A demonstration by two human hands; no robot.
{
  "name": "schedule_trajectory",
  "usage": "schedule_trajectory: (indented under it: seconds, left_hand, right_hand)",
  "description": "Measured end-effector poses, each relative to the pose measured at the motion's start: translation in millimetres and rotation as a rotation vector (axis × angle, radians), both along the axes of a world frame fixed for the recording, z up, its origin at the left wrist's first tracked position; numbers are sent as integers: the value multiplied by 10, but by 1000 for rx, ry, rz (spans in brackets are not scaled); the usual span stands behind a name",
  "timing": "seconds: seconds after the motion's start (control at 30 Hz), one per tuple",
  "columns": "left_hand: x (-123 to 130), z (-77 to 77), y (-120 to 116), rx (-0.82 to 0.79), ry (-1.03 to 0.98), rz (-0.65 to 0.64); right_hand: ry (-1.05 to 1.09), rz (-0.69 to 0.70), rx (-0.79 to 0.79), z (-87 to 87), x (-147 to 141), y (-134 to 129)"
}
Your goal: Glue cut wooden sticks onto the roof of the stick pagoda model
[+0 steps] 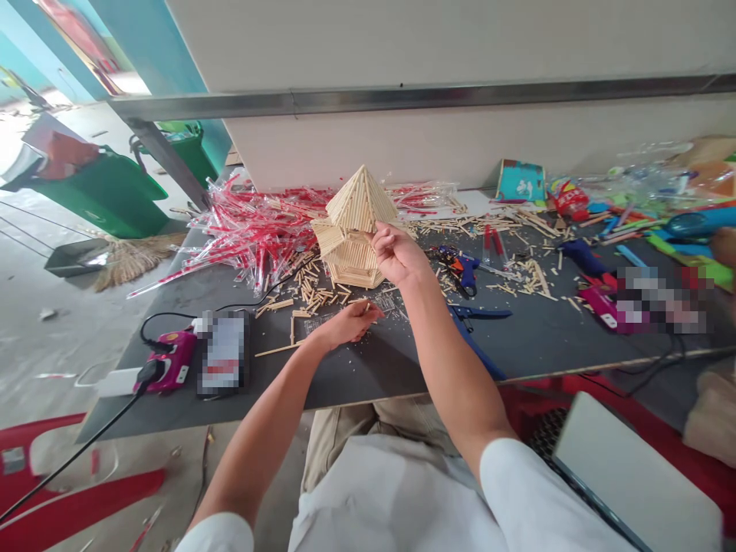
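- Far left, on the floor: a green bin (109, 195) stands beside a straw broom (129, 257).
- Left end of the dark table (166, 415), as I see it: a purple power strip (174, 362) lies just beside a phone (223, 353), whose screen is blurred.
- Left of centre: a loose heap of red-and-clear plastic wrappers (258, 230); nearer the person, short wooden sticks (315, 297) are scattered.
- Centre, front: the left hand (352, 323), low over the table before the model, its fingers curled together; I cannot tell whether they grip anything.
- Centre: the stick model (348, 245), upright on the table, with a pointed roof above a wider lower tier.
- Right side of the model: the right hand (396, 253), raised, thumb and forefinger close together at the roof's lower edge, other fingers bent; a grip cannot be made out.
- Right of centre: a blue glue gun (468, 270) lies among stick offcuts, behind a blue-handled tool (483, 313).
- Farther right: a second glue gun (583, 257).
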State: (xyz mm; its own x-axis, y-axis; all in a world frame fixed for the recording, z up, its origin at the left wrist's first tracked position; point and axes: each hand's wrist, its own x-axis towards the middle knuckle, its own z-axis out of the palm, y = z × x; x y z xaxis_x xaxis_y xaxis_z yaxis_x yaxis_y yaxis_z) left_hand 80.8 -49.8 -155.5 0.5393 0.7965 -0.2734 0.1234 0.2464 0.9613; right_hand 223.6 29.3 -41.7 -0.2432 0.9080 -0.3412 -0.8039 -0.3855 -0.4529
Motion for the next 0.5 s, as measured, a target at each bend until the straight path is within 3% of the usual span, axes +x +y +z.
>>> schedule_trajectory:
  seconds: [0.5]
  left_hand:
    - [-3,-56,13,12,-18,4]
  right_hand:
    - [42,-117,5,-22,-124,-5]
